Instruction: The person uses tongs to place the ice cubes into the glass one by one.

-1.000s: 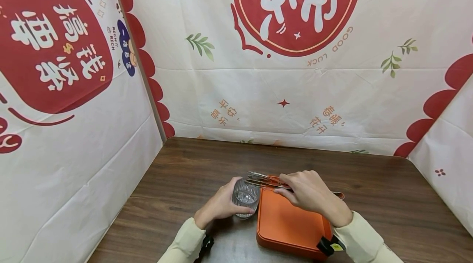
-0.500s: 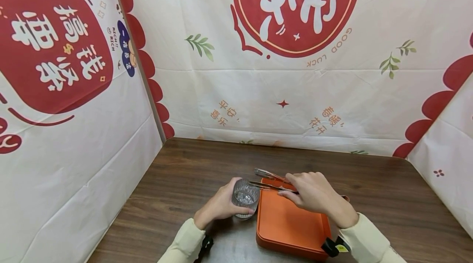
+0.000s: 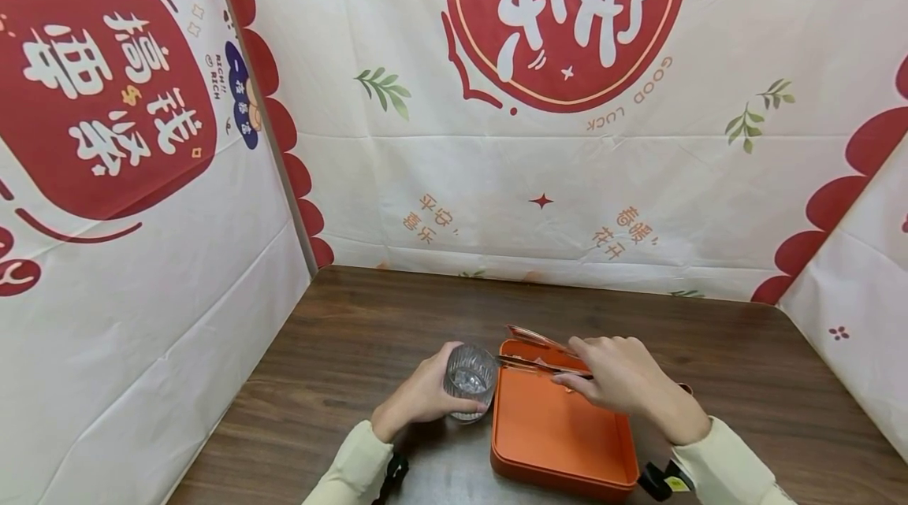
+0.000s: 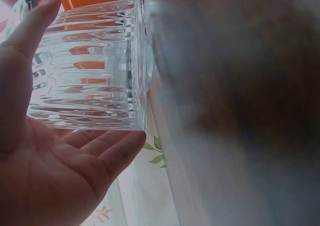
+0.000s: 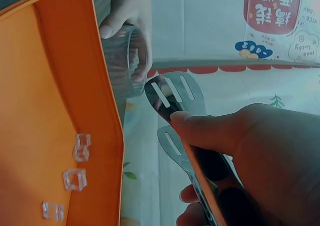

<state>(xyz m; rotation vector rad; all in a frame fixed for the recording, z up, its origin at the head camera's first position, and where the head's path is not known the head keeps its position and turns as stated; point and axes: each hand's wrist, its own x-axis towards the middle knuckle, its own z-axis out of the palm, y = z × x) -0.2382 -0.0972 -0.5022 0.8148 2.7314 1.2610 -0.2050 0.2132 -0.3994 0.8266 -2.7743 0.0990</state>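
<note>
The left grip (image 3: 422, 388) clasps the glass (image 3: 471, 380), just left of the tray (image 3: 556, 438); the right grip (image 3: 631, 379) grasps tongs (image 3: 545, 367), tips parted. Small and slick-looking, the clear cubes (image 5: 75, 187) inside the tray could squirt away if pinched off-centre.

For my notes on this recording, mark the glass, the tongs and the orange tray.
Glass (image 4: 90, 65): left wrist view, on its ribbed side wall.
Tongs (image 5: 182, 91): right wrist view, on the upper slotted head.
Orange tray (image 3: 546, 430): head view, on its bare inner floor.
</note>
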